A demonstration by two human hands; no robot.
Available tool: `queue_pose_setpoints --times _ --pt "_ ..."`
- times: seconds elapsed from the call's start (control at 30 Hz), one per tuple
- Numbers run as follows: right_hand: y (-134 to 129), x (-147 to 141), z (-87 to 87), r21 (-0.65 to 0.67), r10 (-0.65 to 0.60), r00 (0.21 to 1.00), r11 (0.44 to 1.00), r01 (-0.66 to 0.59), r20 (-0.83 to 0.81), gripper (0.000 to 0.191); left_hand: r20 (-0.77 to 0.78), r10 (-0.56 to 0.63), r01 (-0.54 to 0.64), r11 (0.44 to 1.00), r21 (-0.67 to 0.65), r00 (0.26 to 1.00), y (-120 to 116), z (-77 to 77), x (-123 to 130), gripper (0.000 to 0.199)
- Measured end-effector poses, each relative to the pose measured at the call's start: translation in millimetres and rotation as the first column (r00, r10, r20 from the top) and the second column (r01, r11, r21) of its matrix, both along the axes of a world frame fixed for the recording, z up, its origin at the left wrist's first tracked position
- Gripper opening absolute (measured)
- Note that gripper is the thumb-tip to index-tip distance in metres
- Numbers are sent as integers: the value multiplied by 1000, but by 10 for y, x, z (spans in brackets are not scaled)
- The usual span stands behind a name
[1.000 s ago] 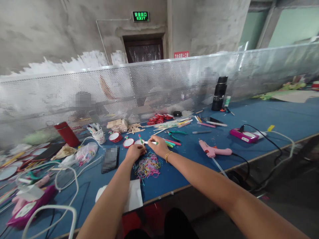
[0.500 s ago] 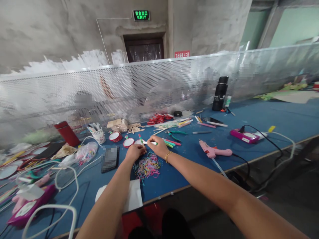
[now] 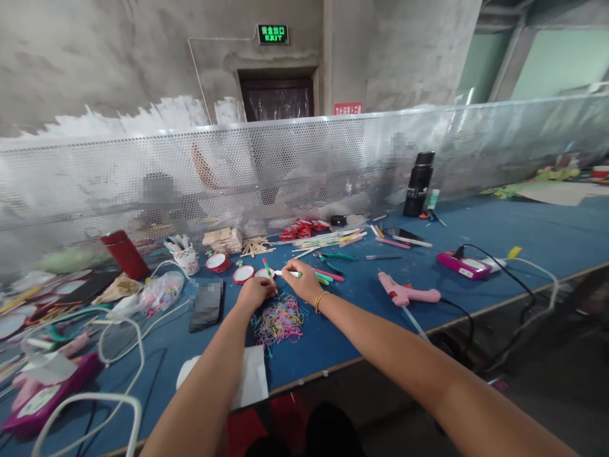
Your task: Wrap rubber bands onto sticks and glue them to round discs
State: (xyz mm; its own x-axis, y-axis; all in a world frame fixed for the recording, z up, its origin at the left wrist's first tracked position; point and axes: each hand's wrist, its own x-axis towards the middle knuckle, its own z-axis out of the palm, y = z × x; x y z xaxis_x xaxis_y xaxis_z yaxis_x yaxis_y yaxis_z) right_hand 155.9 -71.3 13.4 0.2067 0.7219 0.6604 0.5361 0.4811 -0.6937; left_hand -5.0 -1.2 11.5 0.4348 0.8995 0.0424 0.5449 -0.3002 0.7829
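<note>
My left hand (image 3: 255, 293) is closed around a wooden craft stick (image 3: 267, 265), held upright with its top coloured red and green. In my right hand (image 3: 304, 283) is a white marker pen (image 3: 280, 273) with a green end, its tip pointing left at the stick. Whether the tip touches the wood I cannot tell. Just below both hands lies a tangled heap of colourful cords (image 3: 280, 320). Behind the left hand sit small round red-rimmed pieces with white faces (image 3: 243, 274). Green and red markers (image 3: 328, 274) lie behind the right hand.
A phone (image 3: 207, 306) and a white cup of pens (image 3: 185, 255) are at left, beside a red bottle (image 3: 124, 254). Plain sticks (image 3: 257, 246) lie at the back. A pink glue gun (image 3: 408, 291) rests at right, with a black flask (image 3: 419, 185) farther back.
The view has shifted slightly. Both hands keep nearly the same place over the table, still holding the stick and the marker pen close together.
</note>
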Motion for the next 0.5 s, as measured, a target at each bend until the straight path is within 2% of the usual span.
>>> queue_pose_setpoints --times 0.13,0.33,0.5 --pt "-1 -3 -3 6 25 1000 1000 -25 13 13 28 -4 4 1000 -5 1000 5 -5 -2 21" --pt "-7 11 1 5 -27 1000 1000 27 -13 11 58 -20 21 1000 -14 998 -3 -4 -16 19" --pt "-20 3 28 28 25 999 999 -24 -47 13 96 -8 12 999 -32 995 -51 21 -22 17"
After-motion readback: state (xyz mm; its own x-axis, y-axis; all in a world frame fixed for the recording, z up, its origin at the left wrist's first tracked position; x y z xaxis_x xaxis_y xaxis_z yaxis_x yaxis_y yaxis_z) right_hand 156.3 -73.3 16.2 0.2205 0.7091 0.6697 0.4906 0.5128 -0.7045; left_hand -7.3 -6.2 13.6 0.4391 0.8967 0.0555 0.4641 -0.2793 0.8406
